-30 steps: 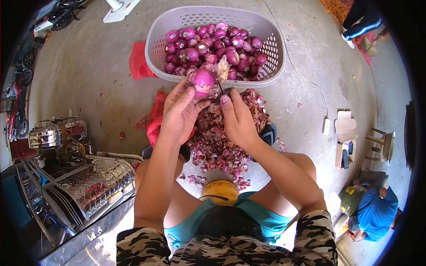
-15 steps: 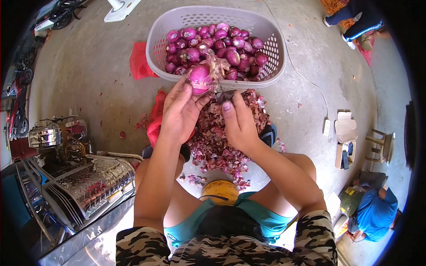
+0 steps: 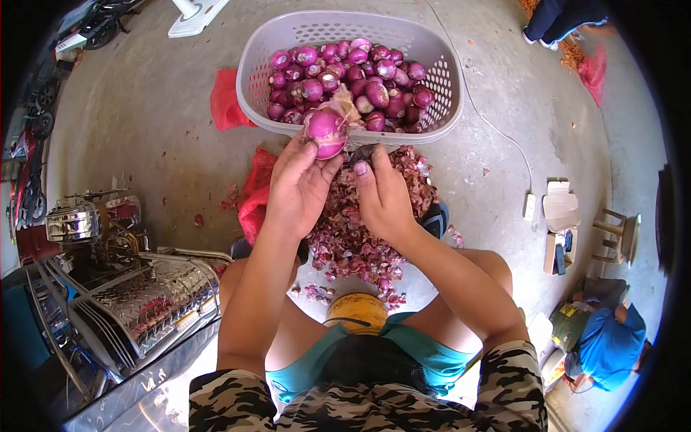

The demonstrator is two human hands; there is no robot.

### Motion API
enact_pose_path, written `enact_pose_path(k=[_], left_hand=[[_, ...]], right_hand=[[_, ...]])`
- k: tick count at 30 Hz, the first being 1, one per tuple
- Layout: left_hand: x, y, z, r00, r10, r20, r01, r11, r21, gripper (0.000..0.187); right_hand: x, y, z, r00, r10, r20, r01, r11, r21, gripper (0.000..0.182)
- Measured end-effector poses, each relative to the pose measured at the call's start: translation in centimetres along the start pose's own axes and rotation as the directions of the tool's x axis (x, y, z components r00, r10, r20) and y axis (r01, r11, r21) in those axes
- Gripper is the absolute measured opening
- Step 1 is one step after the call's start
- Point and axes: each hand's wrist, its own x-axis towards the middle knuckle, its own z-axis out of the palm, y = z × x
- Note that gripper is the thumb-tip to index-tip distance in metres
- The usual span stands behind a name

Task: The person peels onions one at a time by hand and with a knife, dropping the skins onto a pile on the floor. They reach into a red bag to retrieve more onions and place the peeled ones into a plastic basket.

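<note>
My left hand (image 3: 299, 183) holds a red onion (image 3: 327, 133) in its fingertips, just in front of the basket. Pale papery skin (image 3: 345, 106) stands up from the onion's far side. Close by on the right, my right hand (image 3: 385, 194) is closed, thumb pressed against a small dark object (image 3: 362, 154) whose kind I cannot make out. Under both hands lies a heap of shed onion skins (image 3: 345, 230). Many purple onions (image 3: 378, 93) fill the grey perforated basket (image 3: 248, 79) beyond my hands.
Red mesh bags (image 3: 229, 101) lie left of the basket and beside the heap. A yellow container (image 3: 356, 313) stands between my legs. A white cable ends in a power strip (image 3: 529, 207). Shiny metal machinery (image 3: 144, 295) is at left; another person (image 3: 612, 345) is at lower right.
My left hand and the onion have shifted slightly down and right. The loose skin on the onion looks smaller. At the top right, a person's legs have moved farther away.
</note>
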Motion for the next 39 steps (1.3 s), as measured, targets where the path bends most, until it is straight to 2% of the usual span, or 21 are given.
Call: enact_pose_path(k=[4,10,13,16,19,22,28,37,39], left_hand=[[0.0,-0.2,0.3,0.999,0.037,0.016,-0.038,0.999,0.031,0.041],[0.0,-0.6,0.2,0.983,0.176,-0.042,-0.152,0.929,0.338,0.039],[-0.1,-0.6,0.1,0.983,0.156,-0.093,-0.109,0.916,0.387,0.047],[-0.1,-0.6,0.2,0.980,0.178,-0.087,-0.129,0.907,0.401,0.049],[0.0,-0.8,0.5,0.964,0.251,-0.090,-0.209,0.921,0.330,0.052],[-0.1,-0.6,0.6,0.975,0.204,-0.087,-0.166,0.931,0.324,0.053],[0.0,-0.5,0.3,0.968,0.232,-0.094,-0.190,0.925,0.330,0.053],[-0.6,-1.0,0.7,0.971,0.236,-0.044,-0.202,0.901,0.384,0.053],[-0.4,-0.9,0.5,0.968,0.249,-0.038,-0.216,0.897,0.385,0.053]], right_hand=[[-0.5,0.0,0.2,1.000,0.009,0.026,-0.007,0.999,-0.052,0.026],[-0.3,-0.2,0.2,0.993,0.094,0.068,-0.087,0.992,-0.091,0.031],[-0.7,-0.3,0.7,0.990,0.113,0.087,-0.109,0.993,-0.055,0.032],[-0.9,-0.3,0.9,0.990,0.131,0.047,-0.131,0.991,-0.015,0.035],[-0.8,-0.5,0.7,0.977,0.204,0.067,-0.204,0.979,0.001,0.038],[-1.0,-0.5,0.9,0.986,0.154,0.061,-0.152,0.988,-0.036,0.040],[-0.9,-0.8,0.7,0.981,0.176,0.081,-0.174,0.984,-0.037,0.037],[0.4,0.2,0.5,0.990,0.112,0.091,-0.100,0.987,-0.125,0.033],[0.3,-0.6,0.4,0.983,0.155,0.095,-0.144,0.983,-0.117,0.030]])
